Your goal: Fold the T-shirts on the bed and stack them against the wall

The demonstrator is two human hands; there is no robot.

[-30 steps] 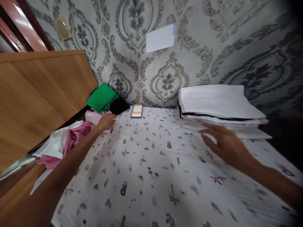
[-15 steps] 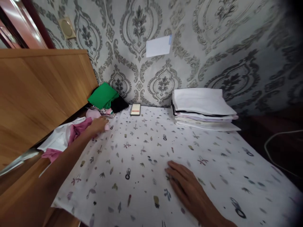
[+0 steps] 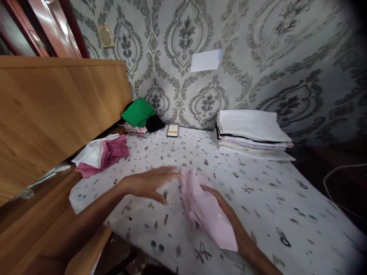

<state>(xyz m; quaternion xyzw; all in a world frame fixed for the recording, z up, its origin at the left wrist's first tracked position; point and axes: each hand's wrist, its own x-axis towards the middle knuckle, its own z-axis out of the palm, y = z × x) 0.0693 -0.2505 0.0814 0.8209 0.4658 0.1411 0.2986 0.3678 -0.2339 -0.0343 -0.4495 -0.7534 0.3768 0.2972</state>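
A bunched piece of pale pink cloth (image 3: 202, 208) lies over the middle of the printed white sheet (image 3: 143, 214). My right hand (image 3: 222, 202) grips it from the right side, with part of the hand hidden behind the folds. My left hand (image 3: 151, 182) is open just to the left of the cloth, its fingers stretched toward the cloth's upper end and slightly blurred. Whether those fingertips touch the cloth I cannot tell. Farther left lie a dark pink garment (image 3: 114, 150) and a white garment (image 3: 93, 151), crumpled together.
At the back right sits a stack of folded cloths (image 3: 249, 124), white on top. A green cloth (image 3: 139, 112) tops a pile at the back left, beside a small box (image 3: 172, 130). A wooden panel (image 3: 65, 91) borders the left; patterned wallpaper (image 3: 189, 23) rises behind.
My left hand has come from the left-hand clothes to the middle. The pale pink cloth has moved from beside them to my right hand, which now grips it. The view has shifted left.
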